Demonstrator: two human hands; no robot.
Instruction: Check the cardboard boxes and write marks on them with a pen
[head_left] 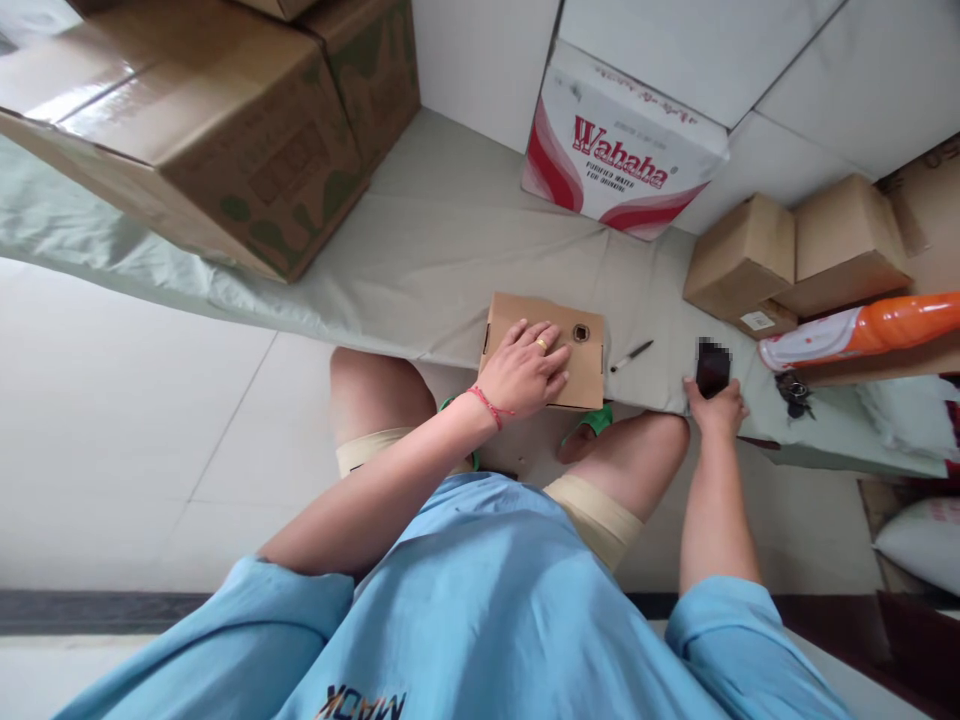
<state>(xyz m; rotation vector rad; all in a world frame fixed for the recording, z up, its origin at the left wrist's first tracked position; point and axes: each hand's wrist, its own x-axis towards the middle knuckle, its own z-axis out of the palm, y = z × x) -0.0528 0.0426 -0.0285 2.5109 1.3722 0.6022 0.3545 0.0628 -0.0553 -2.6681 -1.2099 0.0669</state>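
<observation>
Resting one hand on a small cardboard box (544, 350), holding a phone (712, 366) in the other.
The box sits at the near edge of a pale cloth (450, 250). The left hand (525, 372) lies flat and open on its lid, gripping nothing. The right hand (716, 405) is curled closed around the phone, with a pen (631, 354) between the box and the phone.

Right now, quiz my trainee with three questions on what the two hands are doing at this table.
1. True or false: the left hand lies flat on the small cardboard box.
2. The right hand holds: A scissors; B a small dark object; C a cup.
3. Fill in: the red word printed on the white carton by the wall is ____.
Key: 1 true; 2 B; 3 Wahaha.
</observation>
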